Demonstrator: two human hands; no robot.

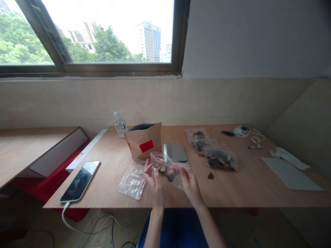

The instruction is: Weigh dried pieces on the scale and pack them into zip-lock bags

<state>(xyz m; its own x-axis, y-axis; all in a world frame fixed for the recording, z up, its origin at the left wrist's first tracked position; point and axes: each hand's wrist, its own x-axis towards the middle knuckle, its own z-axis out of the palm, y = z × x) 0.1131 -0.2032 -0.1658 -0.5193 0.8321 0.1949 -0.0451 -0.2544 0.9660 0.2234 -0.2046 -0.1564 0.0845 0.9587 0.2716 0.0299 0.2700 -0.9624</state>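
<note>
Between my two hands is a clear zip bag (170, 173) with brown, chip-like pieces inside and a red line along its top. My left hand (155, 179) grips its left edge, thumb and fingers closed on the plastic. At the right end of the red line, my right hand (190, 184) pinches the bag. Just behind it lies a small scale with a silver plate (175, 151). A brown paper pouch with a red label (144, 139) stands open at the back left. Flat clear zip bags (132, 181) lie beside my left hand.
Filled zip bags (219, 158) lie at the right, near a loose dark piece (210, 176). Farther off are a screwdriver (227, 133), a white dome camera (242, 131) and white paper (291, 174). A plastic bottle (119, 124) and a plugged-in phone (80, 181) are on the left.
</note>
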